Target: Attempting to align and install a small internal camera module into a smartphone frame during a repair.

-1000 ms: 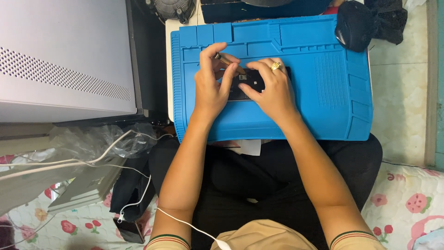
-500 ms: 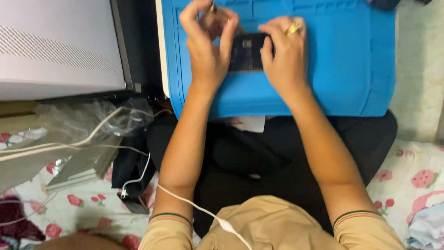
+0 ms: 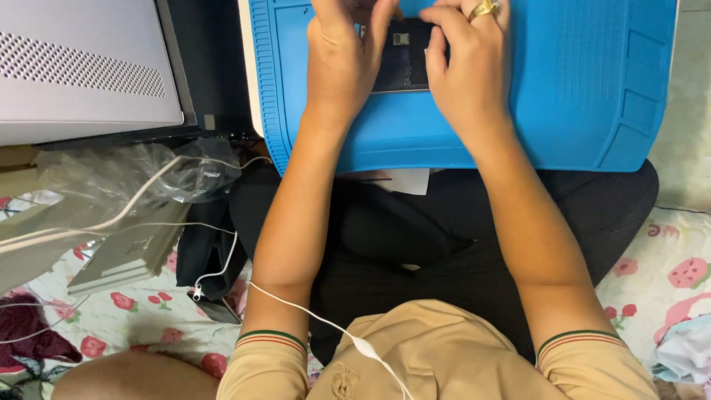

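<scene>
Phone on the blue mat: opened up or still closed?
Opened up. The phone lies flat on the blue mat with dark internals exposed, between the left hand and right hand.

A blue ribbed work mat (image 3: 563, 96) rests across the person's lap; a small dark opened device (image 3: 404, 63) lies near its far edge.

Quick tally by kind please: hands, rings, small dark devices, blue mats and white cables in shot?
Hands: 2, left hand and right hand
Gold ring: 1
Small dark device: 1
Blue mat: 1
White cables: 2, earphone cable, thicker cable
Total: 7
</scene>
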